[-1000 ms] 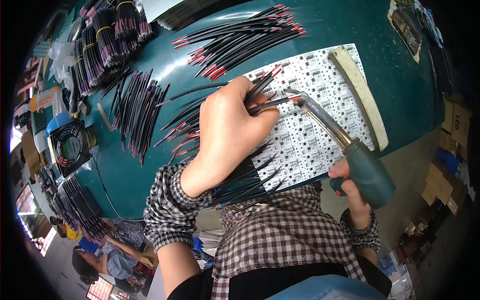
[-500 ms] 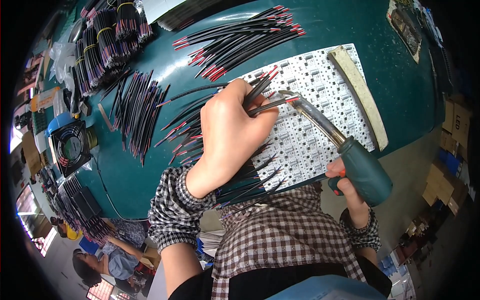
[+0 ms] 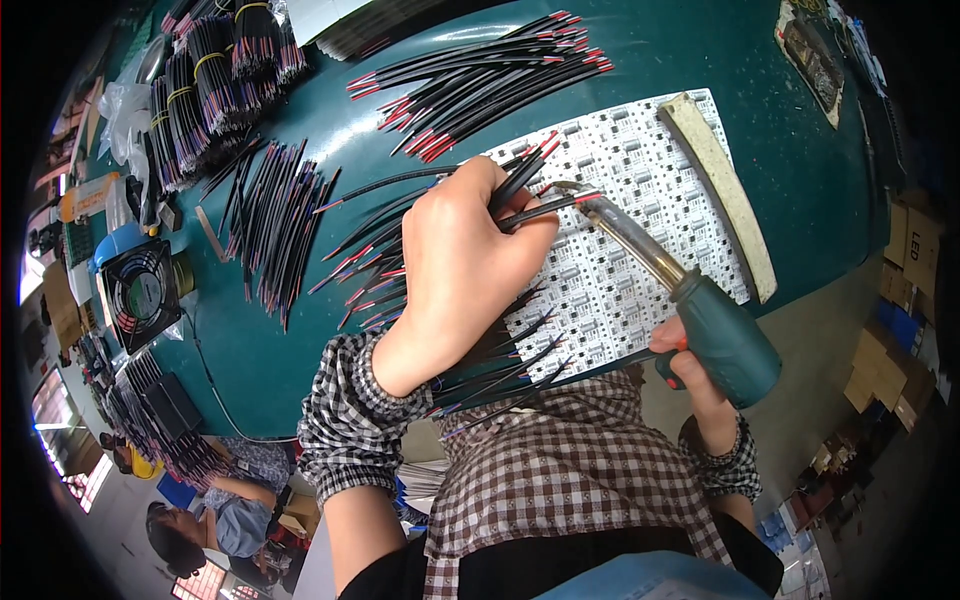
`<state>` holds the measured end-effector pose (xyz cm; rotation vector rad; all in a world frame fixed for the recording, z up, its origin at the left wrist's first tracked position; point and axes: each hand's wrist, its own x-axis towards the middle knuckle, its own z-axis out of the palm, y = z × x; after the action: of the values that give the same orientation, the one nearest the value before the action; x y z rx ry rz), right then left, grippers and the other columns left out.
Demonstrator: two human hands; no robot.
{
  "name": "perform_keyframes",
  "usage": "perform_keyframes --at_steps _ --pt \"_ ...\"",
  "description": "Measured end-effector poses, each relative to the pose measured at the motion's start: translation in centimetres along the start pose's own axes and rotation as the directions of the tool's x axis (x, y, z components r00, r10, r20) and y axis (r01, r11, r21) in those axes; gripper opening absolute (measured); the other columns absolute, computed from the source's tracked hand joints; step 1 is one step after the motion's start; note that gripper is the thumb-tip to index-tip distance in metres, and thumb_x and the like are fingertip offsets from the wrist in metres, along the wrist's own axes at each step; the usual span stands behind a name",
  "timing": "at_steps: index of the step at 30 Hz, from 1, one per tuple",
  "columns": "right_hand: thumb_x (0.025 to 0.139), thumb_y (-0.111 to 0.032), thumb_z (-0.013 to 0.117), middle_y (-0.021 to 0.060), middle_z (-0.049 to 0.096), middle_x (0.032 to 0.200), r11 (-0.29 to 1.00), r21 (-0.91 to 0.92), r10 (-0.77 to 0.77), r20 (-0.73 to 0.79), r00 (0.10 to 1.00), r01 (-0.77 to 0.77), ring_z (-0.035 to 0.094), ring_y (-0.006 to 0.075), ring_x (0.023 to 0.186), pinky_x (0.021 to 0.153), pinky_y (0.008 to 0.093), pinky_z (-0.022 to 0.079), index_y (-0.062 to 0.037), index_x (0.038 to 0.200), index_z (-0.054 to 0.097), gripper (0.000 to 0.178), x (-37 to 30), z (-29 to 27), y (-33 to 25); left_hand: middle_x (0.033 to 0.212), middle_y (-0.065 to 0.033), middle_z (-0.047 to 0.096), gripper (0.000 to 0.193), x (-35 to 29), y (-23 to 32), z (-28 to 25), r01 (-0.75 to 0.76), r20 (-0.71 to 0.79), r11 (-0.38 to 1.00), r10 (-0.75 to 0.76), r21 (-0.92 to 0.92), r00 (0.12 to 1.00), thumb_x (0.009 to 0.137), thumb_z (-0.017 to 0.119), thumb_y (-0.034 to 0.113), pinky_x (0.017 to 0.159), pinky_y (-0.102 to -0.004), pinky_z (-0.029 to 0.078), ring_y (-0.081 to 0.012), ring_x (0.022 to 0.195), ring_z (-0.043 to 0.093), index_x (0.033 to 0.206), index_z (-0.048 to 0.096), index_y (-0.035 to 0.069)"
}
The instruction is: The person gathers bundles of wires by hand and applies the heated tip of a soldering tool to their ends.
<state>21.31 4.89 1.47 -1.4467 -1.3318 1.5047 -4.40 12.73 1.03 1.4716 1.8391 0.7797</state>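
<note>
Shifting slightly left since a second ago, the right hand (image 3: 707, 388) is gripping the green-handled soldering iron (image 3: 728, 338). Green tabletop (image 3: 785, 180) is spreading rightward past the white board sheet (image 3: 600, 290) to its edge. Over the sheet, the left hand (image 3: 468, 255) is pinching thin black wires (image 3: 522, 182), their red ends showing, one beside the iron's metal tip.

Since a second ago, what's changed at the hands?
The right hand moved the green-handled soldering gun slightly left, bringing its tip left as well. The left hand's wrist shifted slightly right. Nothing was picked up or let go: the left hand still grips black cables. The white circuit-board panel stayed put.
</note>
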Motion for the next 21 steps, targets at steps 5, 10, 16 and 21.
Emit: perform_keyframes --at_steps 5,10,16,21 --pt "0.075 -0.006 0.083 0.0119 0.072 0.093 1.000 0.003 0.021 -0.008 1.000 -0.021 0.070 0.0156 0.086 0.081 0.0296 0.057 0.0094 0.132 0.050 0.068 0.12 0.21 -0.35 0.071 -0.0169 0.067 0.020 0.07 -0.06 0.09 0.001 0.004 1.000 -0.001 0.000 1.000 0.067 0.072 0.012 0.062 -0.0387 0.052 -0.0331 0.065 0.067 0.076 0.061 -0.003" --pt "0.075 -0.006 0.082 0.0117 0.072 0.094 1.000 -0.005 -0.024 -0.007 1.000 0.024 0.070 0.0152 0.085 0.080 0.0292 0.057 0.0092 0.132 0.050 0.068 0.09 0.17 -0.04 0.071 -0.0172 0.067 0.021 0.11 0.01 0.02 0.006 0.011 1.000 -0.006 -0.003 1.000 0.067 0.072 0.012 0.062 -0.0387 0.052 -0.0333 0.065 0.067 0.076 0.061 -0.003" --pt "0.077 -0.007 0.082 0.0140 0.071 0.097 0.969 -0.197 -0.133 0.097 0.986 0.150 0.070 0.0158 0.081 0.077 0.0290 0.058 0.0084 0.130 0.051 0.063 0.22 -0.58 0.24 0.072 -0.0168 0.068 0.021 0.14 0.05 -0.02 0.024 0.024 1.000 -0.024 0.008 0.999 0.067 0.073 0.012 0.063 -0.0388 0.052 -0.0325 0.066 0.067 0.076 0.061 -0.003" --pt "0.081 -0.008 0.079 0.0172 0.070 0.101 0.998 0.063 -0.002 -0.013 1.000 0.003 0.070 0.0181 0.085 0.078 0.0309 0.058 0.0074 0.129 0.051 0.058 0.20 0.20 -0.71 0.073 -0.0167 0.068 0.021 0.08 0.02 -0.01 0.022 0.009 1.000 -0.022 0.010 1.000 0.068 0.072 0.012 0.063 -0.0382 0.052 -0.0327 0.066 0.068 0.077 0.061 -0.003"
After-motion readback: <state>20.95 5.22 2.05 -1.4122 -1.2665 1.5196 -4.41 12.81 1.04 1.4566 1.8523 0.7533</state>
